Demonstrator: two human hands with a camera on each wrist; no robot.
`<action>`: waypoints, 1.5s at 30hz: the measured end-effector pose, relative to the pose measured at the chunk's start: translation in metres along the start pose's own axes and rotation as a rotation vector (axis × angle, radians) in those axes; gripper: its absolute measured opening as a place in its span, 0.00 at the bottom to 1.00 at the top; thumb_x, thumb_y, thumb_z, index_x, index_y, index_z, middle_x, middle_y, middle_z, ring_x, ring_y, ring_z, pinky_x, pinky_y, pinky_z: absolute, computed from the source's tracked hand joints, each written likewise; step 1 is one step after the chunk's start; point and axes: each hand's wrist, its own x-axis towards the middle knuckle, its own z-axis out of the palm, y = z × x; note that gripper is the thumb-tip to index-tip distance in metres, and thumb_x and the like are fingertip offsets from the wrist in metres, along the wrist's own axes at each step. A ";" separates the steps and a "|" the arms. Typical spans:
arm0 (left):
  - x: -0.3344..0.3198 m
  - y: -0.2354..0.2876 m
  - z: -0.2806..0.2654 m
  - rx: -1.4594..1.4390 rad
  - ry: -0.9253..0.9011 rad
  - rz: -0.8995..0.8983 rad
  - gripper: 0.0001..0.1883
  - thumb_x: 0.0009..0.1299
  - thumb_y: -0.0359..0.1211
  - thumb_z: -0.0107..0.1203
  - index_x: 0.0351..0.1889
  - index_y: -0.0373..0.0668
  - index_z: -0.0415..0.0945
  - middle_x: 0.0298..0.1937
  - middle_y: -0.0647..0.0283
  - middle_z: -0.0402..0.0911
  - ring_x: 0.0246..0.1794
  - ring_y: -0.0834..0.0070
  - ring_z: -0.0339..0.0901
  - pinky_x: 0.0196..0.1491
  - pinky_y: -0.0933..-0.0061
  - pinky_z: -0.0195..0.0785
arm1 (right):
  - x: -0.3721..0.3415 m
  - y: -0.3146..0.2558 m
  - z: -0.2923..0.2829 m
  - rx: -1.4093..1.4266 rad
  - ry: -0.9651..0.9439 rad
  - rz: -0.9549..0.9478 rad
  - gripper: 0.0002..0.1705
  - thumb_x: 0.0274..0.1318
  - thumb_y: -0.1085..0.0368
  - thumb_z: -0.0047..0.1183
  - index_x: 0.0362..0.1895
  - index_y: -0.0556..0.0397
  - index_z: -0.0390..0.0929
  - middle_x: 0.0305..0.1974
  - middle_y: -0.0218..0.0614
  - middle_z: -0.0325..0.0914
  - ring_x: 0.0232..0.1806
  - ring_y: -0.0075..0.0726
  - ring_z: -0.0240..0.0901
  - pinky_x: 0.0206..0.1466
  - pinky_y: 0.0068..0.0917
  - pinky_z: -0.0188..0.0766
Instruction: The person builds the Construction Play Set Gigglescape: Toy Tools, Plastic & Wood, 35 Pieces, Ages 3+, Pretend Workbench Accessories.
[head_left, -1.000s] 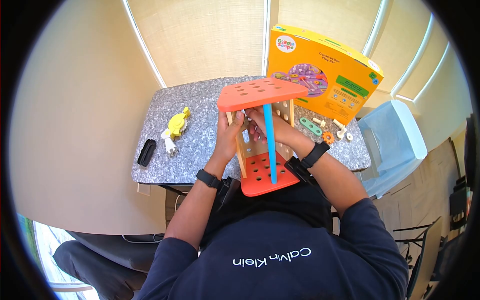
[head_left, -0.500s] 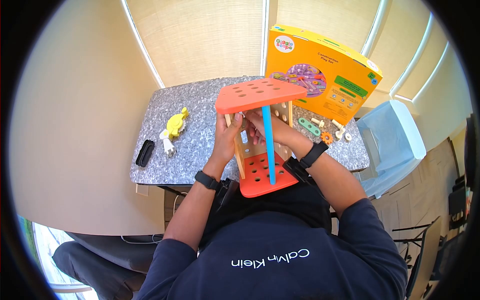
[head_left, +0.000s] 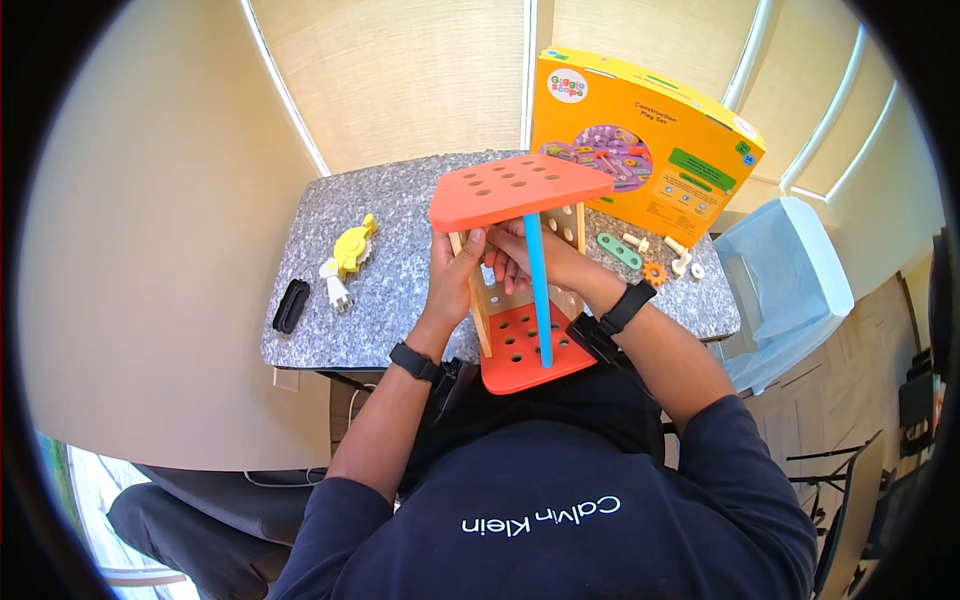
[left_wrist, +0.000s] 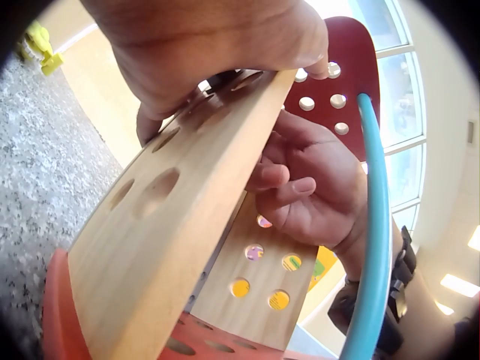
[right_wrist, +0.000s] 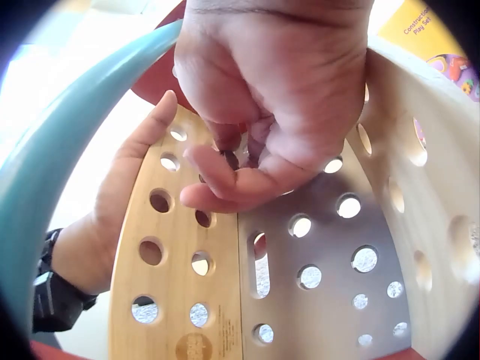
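A toy construction frame stands upright against the person, with a red-orange perforated top board, a red perforated base, wooden side panels and a blue rod at its near corner. My left hand grips the left wooden panel near its top, thumb on the near edge and fingers on the outer face. Reaching inside the frame, my right hand has curled fingers at the upper holes of that panel. The thumb and forefinger tips are partly hidden, and I cannot tell what they hold.
A yellow toy piece with a white part and a black case lie left on the speckled table. To the right are a green strip, an orange gear, wooden bolts and the yellow box.
A small whitish thing seen by my fingertips under the top board earlier is now hidden. My right fingers have shifted slightly; the left hand keeps its hold on the panel.
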 end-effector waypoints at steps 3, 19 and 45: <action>0.000 -0.004 -0.005 0.025 0.012 0.003 0.25 0.83 0.41 0.55 0.71 0.43 0.60 0.53 0.62 0.77 0.45 0.77 0.77 0.44 0.71 0.74 | 0.003 0.001 -0.002 -0.053 0.011 0.100 0.31 0.78 0.39 0.44 0.50 0.59 0.73 0.25 0.36 0.75 0.18 0.31 0.78 0.20 0.26 0.75; 0.002 0.000 0.007 0.049 0.120 0.034 0.23 0.82 0.48 0.53 0.64 0.43 0.64 0.47 0.62 0.74 0.40 0.75 0.75 0.41 0.70 0.74 | 0.011 0.011 -0.013 -0.019 -0.039 0.041 0.21 0.78 0.46 0.49 0.50 0.51 0.76 0.31 0.32 0.80 0.29 0.26 0.82 0.32 0.22 0.76; 0.002 0.002 0.008 -0.108 0.037 0.014 0.23 0.83 0.39 0.55 0.67 0.42 0.60 0.48 0.61 0.76 0.33 0.76 0.76 0.34 0.73 0.73 | 0.013 0.021 -0.007 0.012 0.025 -0.099 0.19 0.76 0.48 0.49 0.53 0.48 0.77 0.33 0.26 0.79 0.33 0.23 0.81 0.34 0.23 0.74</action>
